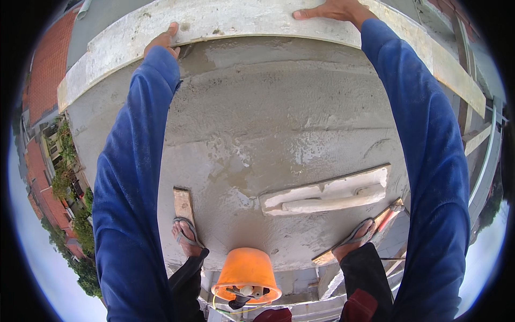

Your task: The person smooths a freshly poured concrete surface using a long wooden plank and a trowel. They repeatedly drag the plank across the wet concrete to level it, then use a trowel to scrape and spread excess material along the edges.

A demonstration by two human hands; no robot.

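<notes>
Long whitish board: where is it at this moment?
In the head view, the board spans the top of the picture, beyond the wet grey surface, with the left hand and the right hand on it.

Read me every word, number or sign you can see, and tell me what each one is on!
There are none that I can read.
Long pale board: stains and blotches, no letters I can make out.
Orange bucket: no readable writing.
Long flat tool with a handle: just pale smears.
Red roofs and buildings beyond, on the left: too small and blurred to tell if there are any signs.
</notes>
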